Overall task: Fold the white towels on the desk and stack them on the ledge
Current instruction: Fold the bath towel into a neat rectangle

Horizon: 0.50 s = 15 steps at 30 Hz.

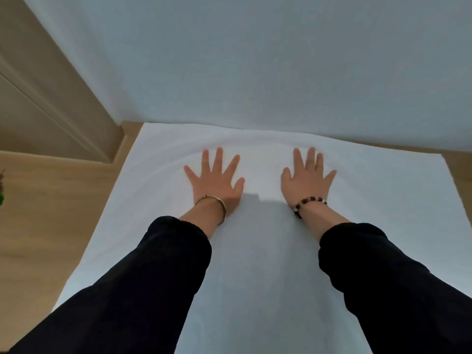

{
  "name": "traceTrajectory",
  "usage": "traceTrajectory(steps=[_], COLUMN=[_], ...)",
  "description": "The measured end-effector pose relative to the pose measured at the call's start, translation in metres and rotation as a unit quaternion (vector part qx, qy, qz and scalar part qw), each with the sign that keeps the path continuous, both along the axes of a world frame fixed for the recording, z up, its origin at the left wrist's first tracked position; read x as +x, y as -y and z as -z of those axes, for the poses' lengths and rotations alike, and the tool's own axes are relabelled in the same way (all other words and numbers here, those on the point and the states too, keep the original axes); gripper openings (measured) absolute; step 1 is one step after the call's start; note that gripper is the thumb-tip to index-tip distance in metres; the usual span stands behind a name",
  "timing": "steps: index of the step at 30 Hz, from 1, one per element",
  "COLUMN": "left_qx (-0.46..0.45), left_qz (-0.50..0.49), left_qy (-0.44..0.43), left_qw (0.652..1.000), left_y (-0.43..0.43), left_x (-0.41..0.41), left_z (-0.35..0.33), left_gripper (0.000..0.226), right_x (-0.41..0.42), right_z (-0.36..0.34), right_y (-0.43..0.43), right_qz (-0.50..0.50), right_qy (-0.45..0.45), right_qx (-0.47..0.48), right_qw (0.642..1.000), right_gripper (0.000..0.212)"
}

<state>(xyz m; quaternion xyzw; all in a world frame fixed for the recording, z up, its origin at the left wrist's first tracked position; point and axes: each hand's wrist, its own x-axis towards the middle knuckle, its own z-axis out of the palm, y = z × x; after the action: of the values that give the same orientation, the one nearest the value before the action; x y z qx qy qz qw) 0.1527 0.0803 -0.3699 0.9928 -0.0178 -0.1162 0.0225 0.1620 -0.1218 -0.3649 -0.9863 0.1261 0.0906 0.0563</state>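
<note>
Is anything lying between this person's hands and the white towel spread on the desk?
Nothing visible does. The left hand and the right hand both rest flat on the white towel, fingers spread. Only the hands and sleeved forearms lie over the towel on the desk.

Looking down on white towel [383,200] spread flat over wooden desk [51,213], far edge faintly rippled and lying close to pale wall [255,60]. Both palms down on the cloth, side by side with a gap between: left grip [215,180] with fingers splayed straight, thin metal bangle [217,203] at wrist; right grip [305,180] likewise flat, bead bracelet [310,201] at wrist, dark sleeves [153,277] on both forearms. Beige panelling [38,98] at upper left beyond desk; scrap of green [1,192] at left frame edge, too cut off to identify.
</note>
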Motion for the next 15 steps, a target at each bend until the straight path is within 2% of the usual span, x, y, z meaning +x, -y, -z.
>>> traceTrajectory(steps=[2,3,5,6,8,10,12,15], left_qx=[0.003,0.005,-0.003,-0.021,-0.059,-0.067,-0.062,-0.061], left_qz=[-0.014,-0.021,-0.008,0.013,0.057,0.088,0.107,0.102], left_qy=[-0.011,-0.011,-0.001,0.001,-0.016,-0.028,-0.010,0.033], left_qw=[1.000,1.000,1.000,1.000,0.997,0.993,0.992,0.992], left_y=[0.009,0.019,0.051,0.073,0.121,0.161,0.185,0.195], left_x=[-0.001,-0.003,-0.010,-0.014,-0.026,-0.035,-0.041,-0.039], left_z=[-0.006,-0.008,-0.012,-0.014,-0.015,-0.012,-0.005,0.006], left_gripper=[0.059,0.059,0.059,0.059,0.058,0.059,0.061,0.064], right_x=[-0.003,-0.008,-0.020,-0.025,-0.033,-0.037,-0.043,-0.039], right_z=[-0.008,-0.012,-0.020,-0.023,-0.026,-0.024,-0.015,0.004], right_y=[0.003,0.009,0.036,0.057,0.109,0.164,0.206,0.235], right_qz=[-0.033,-0.043,-0.008,0.027,0.096,0.170,0.222,0.204], right_qy=[-0.006,0.010,0.090,0.135,0.156,0.083,-0.002,-0.013], right_qx=[0.046,0.099,0.193,0.190,0.094,0.010,-0.010,-0.011], right_qw=[0.998,0.994,0.977,0.972,0.979,0.982,0.975,0.979], right_gripper=[0.058,0.055,0.050,0.049,0.048,0.051,0.054,0.058])
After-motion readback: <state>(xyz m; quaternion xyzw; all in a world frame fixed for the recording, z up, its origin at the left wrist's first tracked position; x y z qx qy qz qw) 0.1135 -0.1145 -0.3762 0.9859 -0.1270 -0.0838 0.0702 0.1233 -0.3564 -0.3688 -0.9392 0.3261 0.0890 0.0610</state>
